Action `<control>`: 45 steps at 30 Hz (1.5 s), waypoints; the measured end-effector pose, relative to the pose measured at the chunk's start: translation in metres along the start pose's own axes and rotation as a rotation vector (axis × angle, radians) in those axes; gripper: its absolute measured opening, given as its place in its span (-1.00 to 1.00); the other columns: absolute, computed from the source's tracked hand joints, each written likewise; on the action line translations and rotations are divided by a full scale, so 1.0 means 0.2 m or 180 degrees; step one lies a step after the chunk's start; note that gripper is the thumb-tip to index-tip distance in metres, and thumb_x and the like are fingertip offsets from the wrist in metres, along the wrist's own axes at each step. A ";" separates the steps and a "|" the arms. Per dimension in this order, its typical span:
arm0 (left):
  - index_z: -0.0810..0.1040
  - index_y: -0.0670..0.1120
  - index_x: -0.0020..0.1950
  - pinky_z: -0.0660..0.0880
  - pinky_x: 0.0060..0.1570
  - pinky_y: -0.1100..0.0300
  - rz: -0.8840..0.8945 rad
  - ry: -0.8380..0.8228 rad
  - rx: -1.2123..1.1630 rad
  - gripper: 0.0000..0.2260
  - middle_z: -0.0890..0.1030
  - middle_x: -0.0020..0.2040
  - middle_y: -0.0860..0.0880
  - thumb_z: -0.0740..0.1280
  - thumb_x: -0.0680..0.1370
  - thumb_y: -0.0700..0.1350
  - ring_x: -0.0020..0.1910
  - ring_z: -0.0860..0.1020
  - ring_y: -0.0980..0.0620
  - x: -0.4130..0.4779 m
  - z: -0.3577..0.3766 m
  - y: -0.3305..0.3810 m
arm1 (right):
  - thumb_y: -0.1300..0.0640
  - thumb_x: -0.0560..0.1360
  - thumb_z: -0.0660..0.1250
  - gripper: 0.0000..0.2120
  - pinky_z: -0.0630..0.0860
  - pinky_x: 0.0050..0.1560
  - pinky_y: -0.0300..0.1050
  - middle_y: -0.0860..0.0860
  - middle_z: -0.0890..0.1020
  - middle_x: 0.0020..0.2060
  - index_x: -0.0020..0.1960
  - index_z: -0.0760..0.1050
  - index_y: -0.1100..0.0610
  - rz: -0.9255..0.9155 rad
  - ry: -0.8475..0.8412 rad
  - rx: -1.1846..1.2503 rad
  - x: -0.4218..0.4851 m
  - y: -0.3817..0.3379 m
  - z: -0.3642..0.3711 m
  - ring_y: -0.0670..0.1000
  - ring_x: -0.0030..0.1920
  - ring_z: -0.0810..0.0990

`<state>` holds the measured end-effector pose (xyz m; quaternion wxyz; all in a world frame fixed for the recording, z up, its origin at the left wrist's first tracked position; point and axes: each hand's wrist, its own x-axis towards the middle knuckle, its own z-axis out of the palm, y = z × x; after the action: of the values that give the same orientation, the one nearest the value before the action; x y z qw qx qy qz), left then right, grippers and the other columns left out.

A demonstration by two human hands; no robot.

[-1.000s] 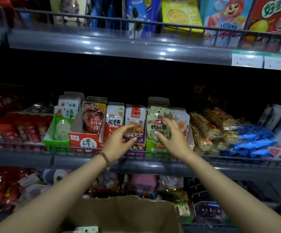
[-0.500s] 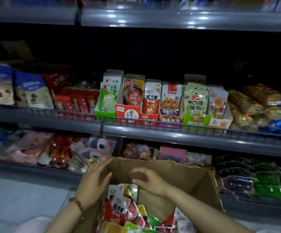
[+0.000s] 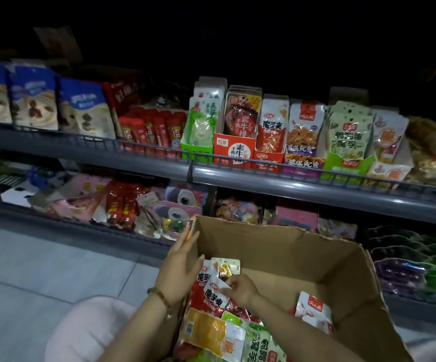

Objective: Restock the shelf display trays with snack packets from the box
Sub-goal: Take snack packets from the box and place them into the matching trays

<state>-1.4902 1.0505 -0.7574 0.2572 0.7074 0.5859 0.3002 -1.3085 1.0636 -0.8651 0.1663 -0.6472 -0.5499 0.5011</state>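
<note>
An open cardboard box (image 3: 316,259) stands below me with several snack packets piled in its near left part. My right hand (image 3: 239,290) is inside it and pinches a red and white packet (image 3: 214,292) at its top edge. My left hand (image 3: 179,267) rests with straight fingers against the box's left wall, beside the packets. On the middle shelf stands a row of display trays: a green one (image 3: 198,142), a red one (image 3: 234,150), another red one (image 3: 269,155), a purple one (image 3: 303,163), a second green one (image 3: 347,163) and an orange and white one (image 3: 388,171), all holding upright packets.
A grey shelf rail (image 3: 290,178) with a wire guard runs in front of the trays. Blue bags (image 3: 81,108) and red sticks (image 3: 154,131) fill the shelf's left. The lower shelf holds mixed goods (image 3: 123,205). Pale tiled floor (image 3: 42,262) lies to the left.
Both hands came down from the shelf trays into the box. My right hand has taken hold of a red and white packet; my left hand moved to the box's left wall.
</note>
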 end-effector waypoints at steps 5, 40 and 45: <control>0.19 0.11 0.49 0.13 0.47 0.07 -0.0064 -0.0057 0.0203 -0.48 -0.01 0.54 0.16 0.25 0.56 0.10 0.50 0.04 0.11 0.00 -0.01 -0.01 | 0.17 0.52 0.32 -0.77 0.34 -0.32 -0.20 0.07 0.45 -0.32 -0.28 0.36 0.07 -0.0538 0.0084 0.0621 -0.11 -0.15 -0.16 -0.04 -0.34 0.41; 0.18 0.01 0.50 0.06 0.45 0.12 0.0896 0.0608 0.0341 -0.44 0.27 0.46 0.05 0.19 0.56 0.18 0.46 0.14 0.08 1.03 -0.16 0.75 | 0.40 0.43 0.36 -0.42 0.52 -0.25 -0.42 0.11 0.49 0.21 0.39 0.28 0.14 -0.2125 0.2141 0.0806 -0.09 -1.31 -1.62 0.04 0.09 0.54; 0.17 0.08 0.49 -0.33 0.41 0.12 0.0978 0.0505 0.1439 -0.28 0.27 0.47 0.06 -0.16 0.44 0.42 0.49 0.07 0.04 1.10 -0.07 0.67 | 0.27 0.47 0.36 -0.42 0.54 0.16 0.03 -0.04 0.37 0.39 0.39 0.29 -0.11 -0.1909 0.2016 -0.0348 0.18 -1.25 -1.58 0.10 0.34 0.40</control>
<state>-1.3810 1.2427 -0.6258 -0.0023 0.8016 0.5422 0.2517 -1.1862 1.2858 -0.5498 0.4303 -0.5885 -0.6610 0.1777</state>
